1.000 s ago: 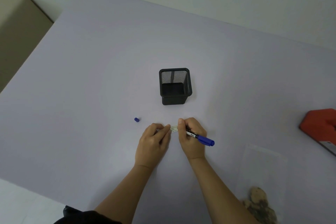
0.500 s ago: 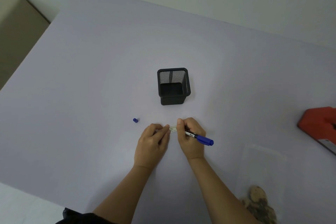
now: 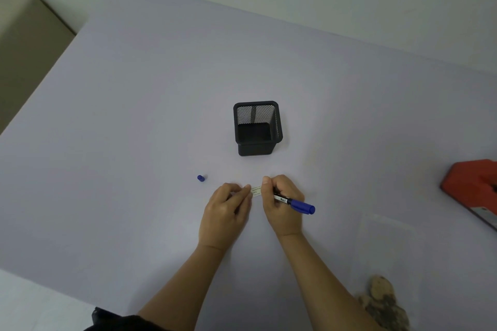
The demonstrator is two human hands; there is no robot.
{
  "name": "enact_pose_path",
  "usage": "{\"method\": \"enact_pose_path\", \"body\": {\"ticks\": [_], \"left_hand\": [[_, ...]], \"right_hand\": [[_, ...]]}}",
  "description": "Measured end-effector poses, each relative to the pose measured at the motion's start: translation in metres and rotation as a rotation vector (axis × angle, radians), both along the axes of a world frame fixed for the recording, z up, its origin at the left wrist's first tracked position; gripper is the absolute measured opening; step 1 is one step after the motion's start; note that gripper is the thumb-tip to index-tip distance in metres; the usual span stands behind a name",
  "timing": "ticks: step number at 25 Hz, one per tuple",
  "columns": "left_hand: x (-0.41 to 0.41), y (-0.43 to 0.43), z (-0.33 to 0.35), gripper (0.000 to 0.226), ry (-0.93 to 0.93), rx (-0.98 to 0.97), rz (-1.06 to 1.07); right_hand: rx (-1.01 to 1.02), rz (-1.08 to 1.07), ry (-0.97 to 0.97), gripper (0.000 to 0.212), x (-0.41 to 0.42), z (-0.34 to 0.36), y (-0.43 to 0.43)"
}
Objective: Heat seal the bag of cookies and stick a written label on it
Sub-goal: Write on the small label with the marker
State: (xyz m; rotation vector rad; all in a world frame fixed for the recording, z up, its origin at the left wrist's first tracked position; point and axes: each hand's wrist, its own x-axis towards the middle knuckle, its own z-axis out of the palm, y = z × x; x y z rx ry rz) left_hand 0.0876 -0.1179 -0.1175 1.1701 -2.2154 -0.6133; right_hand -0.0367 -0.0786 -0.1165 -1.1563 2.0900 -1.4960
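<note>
Pinches a small pale printed label (image 3: pixel 256 191) on the purple table (image 3: pixel 134 142) with curled left hand (image 3: pixel 224 215) fingertips, looks like. Grips a blue-capped pen (image 3: pixel 294 203) in the curled right hand (image 3: pixel 282 204) at the label's other end.

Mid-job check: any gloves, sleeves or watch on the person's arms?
No. The left hand and right hand are bare: no gloves, sleeves, watch or rings visible. Only black clothing shows at the bottom edge.

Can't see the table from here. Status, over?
Right hand grips the pen at the label. Left hand holds the label's left end. Bag of cookies lies apart, lower right. Pen cap off left, clear.
</note>
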Motion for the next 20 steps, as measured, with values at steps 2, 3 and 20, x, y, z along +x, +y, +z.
{"method": "enact_pose_path", "body": {"ticks": [2, 3, 20], "left_hand": [[-0.0003, -0.0002, -0.0003, 0.028, -0.005, -0.001, -0.003], [-0.0004, -0.0003, -0.0005, 0.028, -0.006, -0.002, -0.003], [-0.0007, -0.0012, -0.0008, 0.028, -0.003, -0.004, 0.003]], "right_hand": [[-0.008, -0.001, -0.006, 0.036, -0.0007, 0.0003, -0.0001], [-0.01, 0.003, -0.006, 0.036, -0.0009, 0.0004, -0.0001], [0.002, -0.001, 0.005, 0.039, 0.0001, 0.0023, -0.0015]]}}
